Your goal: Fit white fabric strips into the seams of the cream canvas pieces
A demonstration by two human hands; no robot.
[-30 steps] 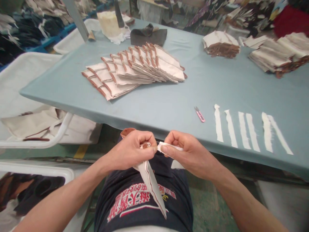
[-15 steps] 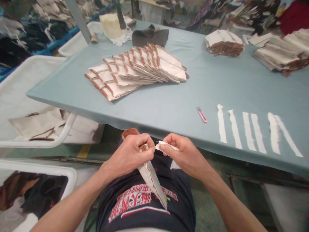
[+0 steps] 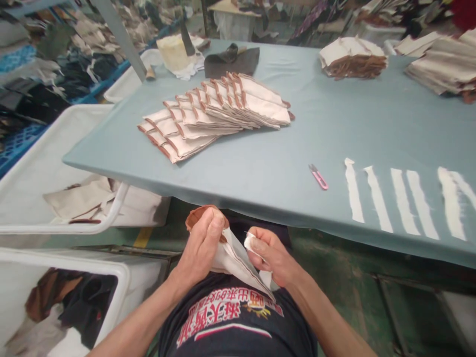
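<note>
My left hand (image 3: 201,245) is closed around a folded cream fabric piece (image 3: 236,255) with a brown lining and edge. The brown end shows above my fingers, and the cream part slants down across my lap. To its right, my right hand (image 3: 271,255) is closed on a white cloth strip (image 3: 250,242), bunched at thumb and forefinger. A pale flap hangs below that hand; whether it belongs to the strip I cannot tell. The two hands are apart, just off the table's near edge.
On the blue-green table (image 3: 260,168) lie a fanned row of cream pieces (image 3: 223,111), pink thread snips (image 3: 318,177) and several white strips (image 3: 403,201). Fabric stacks (image 3: 351,57) stand at the back right. White bins (image 3: 87,227) holding cloth are at left.
My hands have drawn apart from where they met at the strip's end. My left hand has turned, showing more brown lining. The view has shifted slightly.
</note>
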